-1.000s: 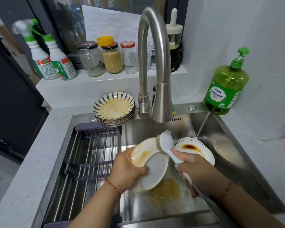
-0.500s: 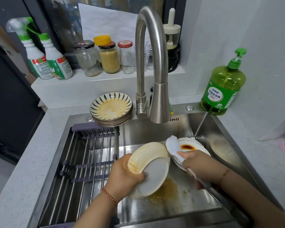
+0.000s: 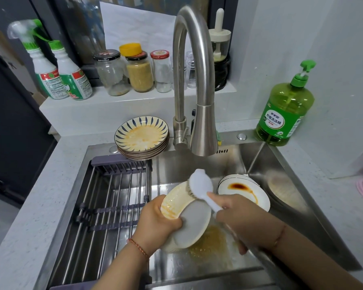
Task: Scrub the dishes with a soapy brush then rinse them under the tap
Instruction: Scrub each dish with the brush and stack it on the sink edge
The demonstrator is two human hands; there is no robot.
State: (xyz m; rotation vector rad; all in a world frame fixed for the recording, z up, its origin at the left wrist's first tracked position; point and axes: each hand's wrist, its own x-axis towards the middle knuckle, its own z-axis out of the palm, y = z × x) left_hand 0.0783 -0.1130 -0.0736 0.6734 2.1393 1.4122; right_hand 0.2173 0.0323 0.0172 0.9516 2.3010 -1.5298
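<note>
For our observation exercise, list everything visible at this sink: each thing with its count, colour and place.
Tap: one, steel, behind sink.
Sink: one, steel.
Drying rack: one, grey, sink's left half.
Held plate: one, white, sauce-stained, tilted.
Brush: one, white, on held plate.
Stained plates: white stack in sink, count unclear.
Patterned plates: several stacked, blue-striped, sink's back edge.
Dish soap bottle: one, green, right counter.
Spray bottles: two, white-green, ledge.
Jars: three, glass, ledge.
Left hand: grips plate.
Right hand: grips brush.

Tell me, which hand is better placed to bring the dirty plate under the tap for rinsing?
Left. The left hand already grips the tilted plate, just below and in front of the tap. The right hand is busy holding the brush against the plate's rim.
</note>
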